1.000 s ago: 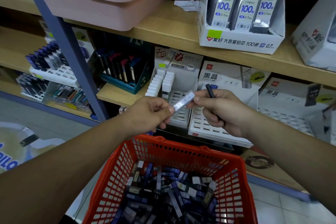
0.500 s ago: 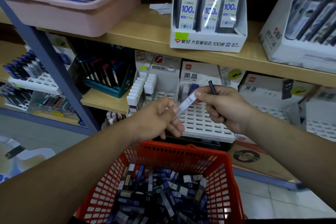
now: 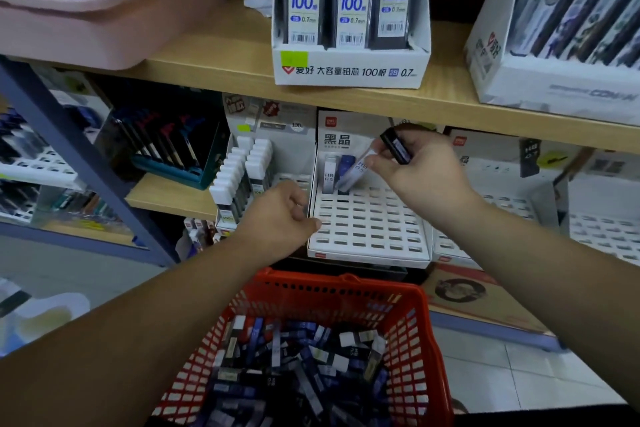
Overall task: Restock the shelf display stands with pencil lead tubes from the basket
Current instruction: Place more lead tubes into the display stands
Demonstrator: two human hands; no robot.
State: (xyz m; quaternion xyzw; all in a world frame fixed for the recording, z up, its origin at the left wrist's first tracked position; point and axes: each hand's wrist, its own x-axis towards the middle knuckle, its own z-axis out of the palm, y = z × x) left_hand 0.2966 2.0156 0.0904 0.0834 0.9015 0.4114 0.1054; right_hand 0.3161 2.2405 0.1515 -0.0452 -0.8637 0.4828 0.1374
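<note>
at centre frame the right hand [image 3: 415, 173] pinches a clear lead tube [image 3: 356, 170], tilted toward the white slotted stand [image 3: 367, 229] to find a back-row slot, a dark tube [image 3: 396, 146] kept spare. the left hand [image 3: 280, 218], loosely curled and empty, hangs above the red basket [image 3: 426, 340].

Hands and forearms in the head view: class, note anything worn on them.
Both forearms are bare to the frame edge, with no sleeves showing. The left hand and right hand wear no gloves. No watch, bracelet or ring is visible.
</note>
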